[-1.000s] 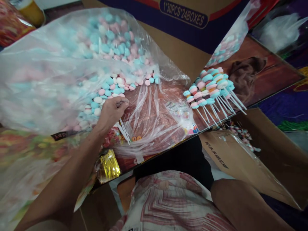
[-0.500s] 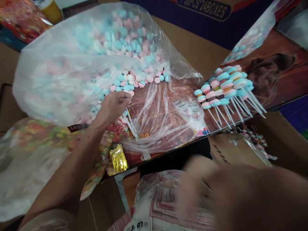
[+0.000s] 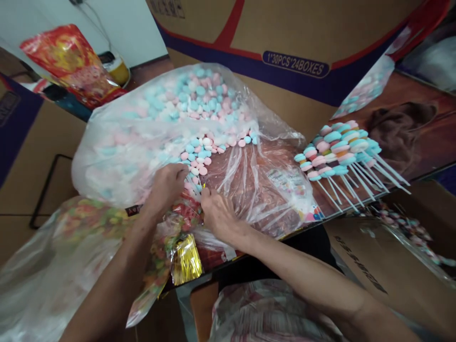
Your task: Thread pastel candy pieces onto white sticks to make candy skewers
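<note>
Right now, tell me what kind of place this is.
Probably a small candy packing workspace, maybe in a home. A big clear bag of pastel candies lies open, finished candy sticks are piled beside it, and a shipping carton reads 30PCS, 24BOXES.

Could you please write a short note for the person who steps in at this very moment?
Left hand: closed at the mouth of the big clear bag of pink, blue and white candies; what it grips is hidden.
Right hand: on the plastic beside it, fingertips at a small yellow piece; grip unclear.
Done: a pile of finished candy sticks lies to the right on the board.
Left: the bag is well filled with loose candies. Gold twist ties sit at the near edge.
</note>
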